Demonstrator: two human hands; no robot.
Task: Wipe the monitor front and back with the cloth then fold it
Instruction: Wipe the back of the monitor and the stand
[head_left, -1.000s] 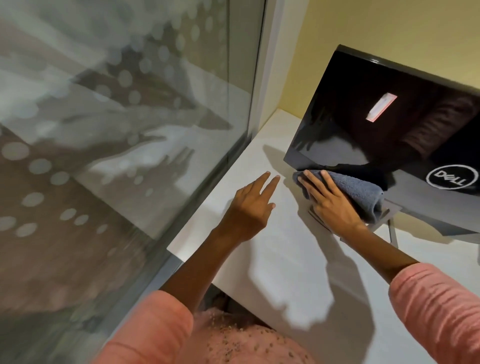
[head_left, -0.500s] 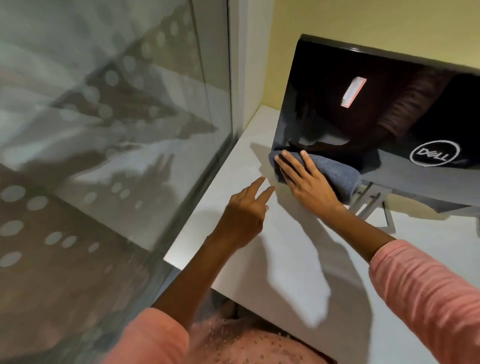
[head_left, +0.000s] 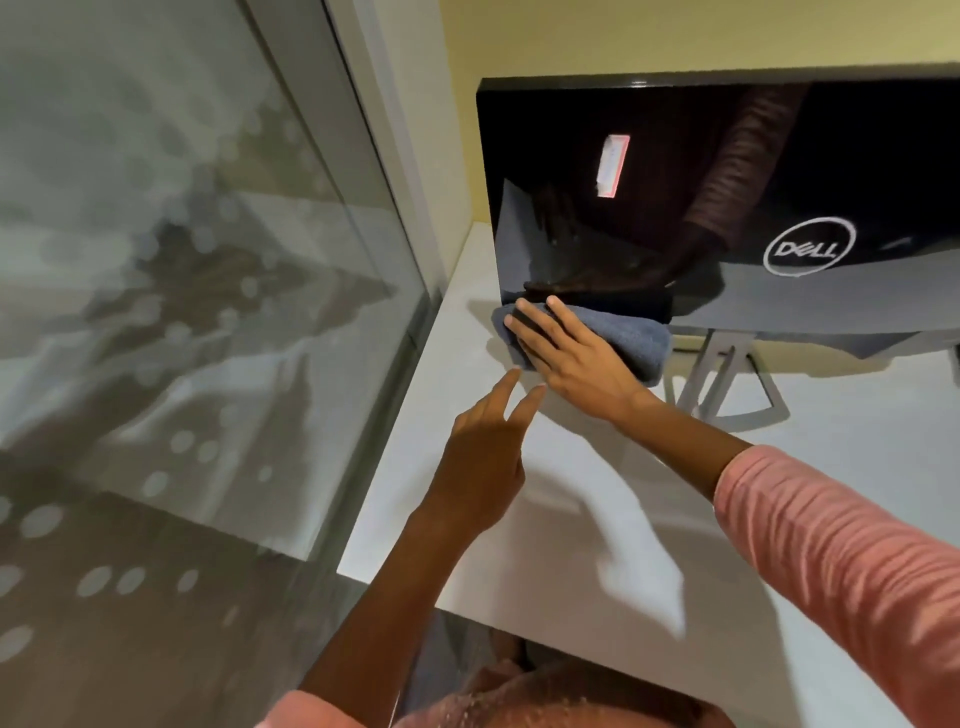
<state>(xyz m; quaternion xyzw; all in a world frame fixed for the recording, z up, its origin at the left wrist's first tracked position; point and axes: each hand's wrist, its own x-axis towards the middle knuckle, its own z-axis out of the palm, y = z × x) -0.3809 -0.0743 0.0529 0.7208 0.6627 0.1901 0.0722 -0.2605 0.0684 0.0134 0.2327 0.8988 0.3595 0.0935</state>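
We see a white desk (head_left: 545, 519) set in a corner, a glass partition (head_left: 182, 286) along its left edge and a yellow wall (head_left: 623, 36) behind. The monitor (head_left: 675, 182) stands at the back, glossy rear toward us; its right side is cut off. Our right hand (head_left: 566, 353) presses the blue cloth (head_left: 623, 340) against its lower left corner, fingers straight. Our left hand (head_left: 485, 462) hovers near, holding nothing, 2 fingers extended.
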